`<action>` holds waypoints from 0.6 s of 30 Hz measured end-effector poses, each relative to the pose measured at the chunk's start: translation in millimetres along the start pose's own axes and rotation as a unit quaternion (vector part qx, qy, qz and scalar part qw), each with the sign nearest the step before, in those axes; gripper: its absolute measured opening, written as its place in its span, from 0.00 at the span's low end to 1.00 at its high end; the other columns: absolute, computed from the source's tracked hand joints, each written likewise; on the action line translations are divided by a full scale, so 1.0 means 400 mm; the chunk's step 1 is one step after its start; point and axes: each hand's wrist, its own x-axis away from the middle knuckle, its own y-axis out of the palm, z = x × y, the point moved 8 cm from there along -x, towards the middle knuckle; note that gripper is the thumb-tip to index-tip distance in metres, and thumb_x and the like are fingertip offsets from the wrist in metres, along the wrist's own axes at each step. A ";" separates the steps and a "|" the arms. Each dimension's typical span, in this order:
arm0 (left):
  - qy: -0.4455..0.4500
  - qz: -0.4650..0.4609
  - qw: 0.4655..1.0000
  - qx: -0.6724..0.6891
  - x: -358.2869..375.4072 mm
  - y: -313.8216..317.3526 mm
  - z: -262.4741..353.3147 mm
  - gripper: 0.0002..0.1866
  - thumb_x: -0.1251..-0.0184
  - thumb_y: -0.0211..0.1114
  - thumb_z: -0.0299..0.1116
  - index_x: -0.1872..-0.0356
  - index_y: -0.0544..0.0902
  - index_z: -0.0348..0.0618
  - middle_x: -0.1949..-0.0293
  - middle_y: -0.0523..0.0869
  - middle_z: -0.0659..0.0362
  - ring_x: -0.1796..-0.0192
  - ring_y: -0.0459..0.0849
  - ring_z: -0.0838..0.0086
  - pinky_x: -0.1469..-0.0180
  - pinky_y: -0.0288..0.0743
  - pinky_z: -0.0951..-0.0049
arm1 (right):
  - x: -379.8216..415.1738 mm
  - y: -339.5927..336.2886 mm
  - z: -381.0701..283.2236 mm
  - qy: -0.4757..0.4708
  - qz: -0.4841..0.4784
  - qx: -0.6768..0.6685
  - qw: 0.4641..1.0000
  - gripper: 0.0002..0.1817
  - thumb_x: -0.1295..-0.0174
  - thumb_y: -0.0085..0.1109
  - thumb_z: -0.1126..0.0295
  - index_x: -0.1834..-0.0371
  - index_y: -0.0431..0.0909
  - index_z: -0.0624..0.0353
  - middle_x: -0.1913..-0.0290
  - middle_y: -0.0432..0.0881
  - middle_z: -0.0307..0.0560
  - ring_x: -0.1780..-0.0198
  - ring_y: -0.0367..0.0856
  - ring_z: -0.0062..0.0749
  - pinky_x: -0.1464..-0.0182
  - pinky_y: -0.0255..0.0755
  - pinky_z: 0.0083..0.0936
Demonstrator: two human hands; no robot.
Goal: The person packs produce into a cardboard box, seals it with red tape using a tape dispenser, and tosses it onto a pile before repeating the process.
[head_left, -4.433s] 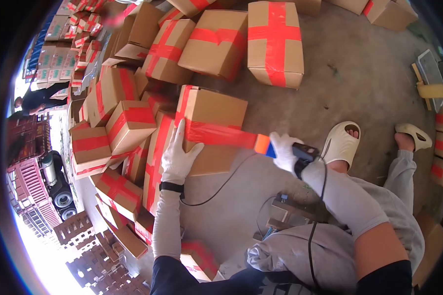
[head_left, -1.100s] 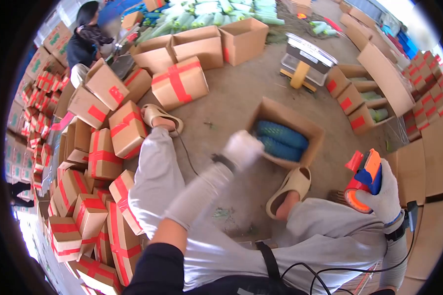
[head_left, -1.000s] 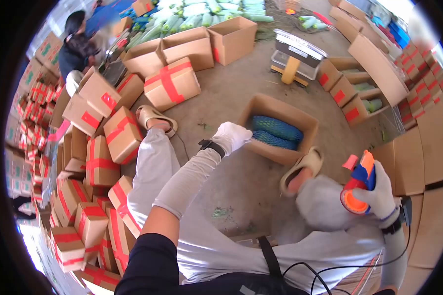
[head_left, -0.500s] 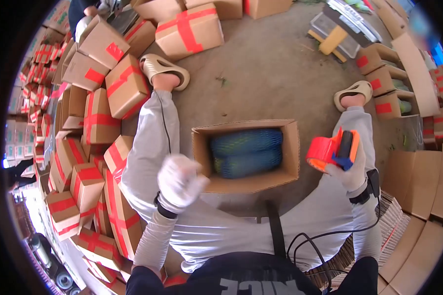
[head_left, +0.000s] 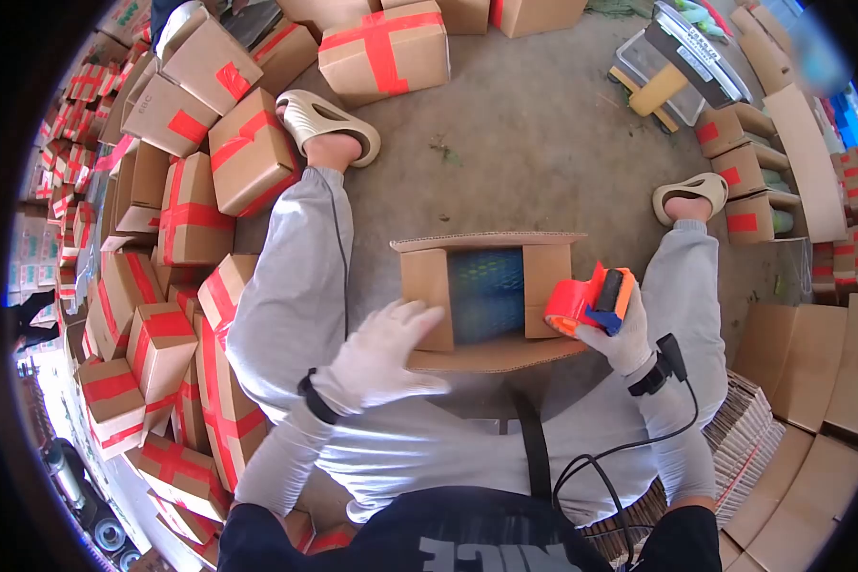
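Note:
A cardboard box (head_left: 486, 358) stands on the floor between my legs, its two short end flaps folded inward and its long flaps standing out. Through the gap between the flaps show blue net-wrapped items (head_left: 486, 294). My left hand (head_left: 381, 355), in a white glove, is open with fingers spread at the box's left end, by the left flap (head_left: 425, 297). My gloved right hand (head_left: 629, 338) is closed around a tape dispenser (head_left: 608, 300) loaded with red tape, held at the right end of the box near the right flap (head_left: 548, 291).
Taped cardboard boxes (head_left: 191, 210) are piled along the left, with another taped box (head_left: 386, 55) ahead. A scale (head_left: 682, 67) stands at the far right, near open boxes (head_left: 758, 172) of produce. Flattened cardboard (head_left: 801, 367) lies on the right.
The box's two end flaps have been folded inward over the net-wrapped items. My left hand has opened from a curled shape, and my right hand has moved left with the tape dispenser.

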 end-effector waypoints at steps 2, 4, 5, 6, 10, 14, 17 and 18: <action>-0.119 -0.150 0.970 0.147 -0.025 0.104 -0.023 0.37 0.38 0.75 0.58 0.37 0.86 0.39 0.39 0.85 0.42 0.35 0.84 0.50 0.29 0.74 0.60 | 0.016 -0.003 0.010 -0.007 0.027 -0.006 1.000 0.42 0.51 0.81 0.71 0.31 0.69 0.61 0.46 0.83 0.44 0.45 0.83 0.30 0.39 0.78 0.31; -0.216 -0.107 0.928 0.283 -0.058 0.142 -0.097 0.35 0.39 0.77 0.58 0.40 0.88 0.41 0.43 0.88 0.44 0.34 0.84 0.51 0.33 0.77 0.60 | 0.007 0.000 0.018 -0.035 0.049 -0.021 0.998 0.42 0.51 0.81 0.72 0.31 0.69 0.61 0.45 0.82 0.44 0.45 0.83 0.30 0.39 0.77 0.31; -0.396 0.035 0.889 0.227 -0.044 0.137 -0.176 0.27 0.38 0.78 0.52 0.48 0.89 0.42 0.49 0.90 0.46 0.38 0.86 0.54 0.39 0.80 0.60 | 0.009 -0.012 0.015 -0.024 0.061 -0.004 0.998 0.42 0.51 0.81 0.72 0.31 0.69 0.62 0.45 0.82 0.44 0.45 0.83 0.30 0.38 0.77 0.31; -0.376 0.074 0.898 0.217 -0.051 0.136 -0.187 0.24 0.36 0.77 0.50 0.49 0.88 0.41 0.49 0.90 0.46 0.41 0.87 0.55 0.41 0.81 0.60 | 0.007 -0.029 -0.015 -0.011 0.071 0.015 0.997 0.42 0.50 0.81 0.72 0.31 0.69 0.62 0.45 0.82 0.44 0.44 0.83 0.30 0.38 0.77 0.31; -0.245 0.306 0.918 0.058 -0.071 0.104 -0.177 0.13 0.27 0.70 0.36 0.49 0.82 0.42 0.51 0.85 0.48 0.48 0.86 0.55 0.46 0.80 0.59 | -0.127 -0.103 -0.067 -0.045 0.096 -0.191 0.976 0.41 0.50 0.80 0.75 0.31 0.71 0.62 0.45 0.82 0.42 0.44 0.83 0.29 0.39 0.78 0.32; -0.304 0.452 0.821 0.174 -0.052 0.154 -0.294 0.09 0.22 0.56 0.22 0.47 0.75 0.45 0.52 0.81 0.52 0.48 0.83 0.56 0.44 0.77 0.62 | -0.351 0.074 -0.165 -0.016 -0.163 -0.160 0.974 0.40 0.51 0.82 0.73 0.32 0.73 0.62 0.45 0.82 0.42 0.45 0.82 0.28 0.39 0.79 0.30; -0.237 0.443 0.842 0.198 -0.116 0.111 -0.264 0.11 0.24 0.50 0.19 0.50 0.79 0.44 0.56 0.85 0.53 0.53 0.82 0.66 0.44 0.76 0.67 | -0.210 0.194 -0.178 -0.153 -0.286 0.201 0.924 0.39 0.51 0.83 0.60 0.35 0.76 0.56 0.49 0.88 0.52 0.46 0.89 0.45 0.42 0.82 0.36; -0.232 0.419 0.841 0.251 -0.152 0.129 -0.316 0.13 0.27 0.50 0.18 0.54 0.82 0.42 0.59 0.87 0.57 0.55 0.82 0.71 0.45 0.76 0.71 | -0.196 0.184 -0.168 -0.128 -0.231 0.204 0.943 0.39 0.52 0.83 0.59 0.36 0.76 0.55 0.49 0.88 0.53 0.46 0.88 0.48 0.43 0.82 0.38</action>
